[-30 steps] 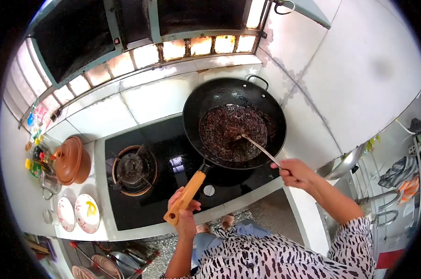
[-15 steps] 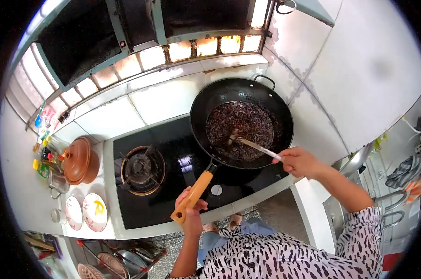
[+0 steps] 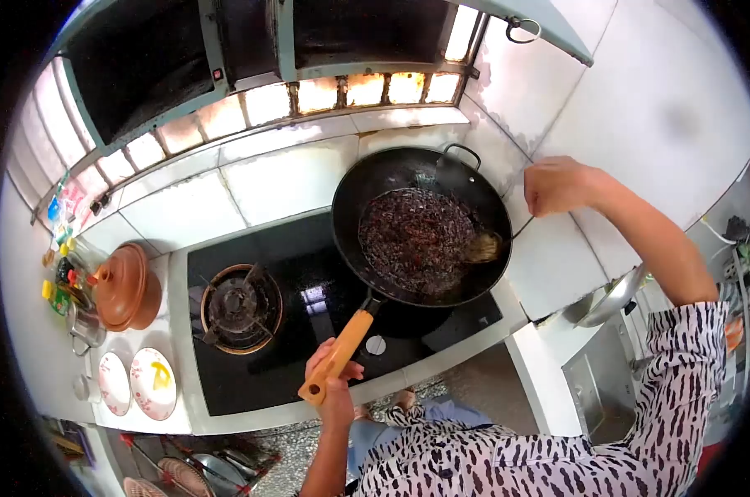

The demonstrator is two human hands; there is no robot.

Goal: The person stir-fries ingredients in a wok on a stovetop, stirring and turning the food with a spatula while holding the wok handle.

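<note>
A black wok with a wooden handle sits on the right side of the hob. Dark, glossy chopped food covers its bottom. My left hand is wrapped round the lower part of the wooden handle. High beyond the wok's right rim, my right hand is closed on the handle of a cooking spatula. The spatula's head rests at the right side of the food, and its thin handle slants up over the rim. My right palm hides the handle's upper end.
On the left is a bare gas burner on the black glass hob. Further left stand a lidded clay pot, a metal mug, several bottles and two plates, one plate with something yellow. A range hood overhangs the back.
My right hand has moved up and to the right, tilting the spatula. Its head has shifted from mid-wok to the right side. My left hand keeps its hold on the handle.
</note>
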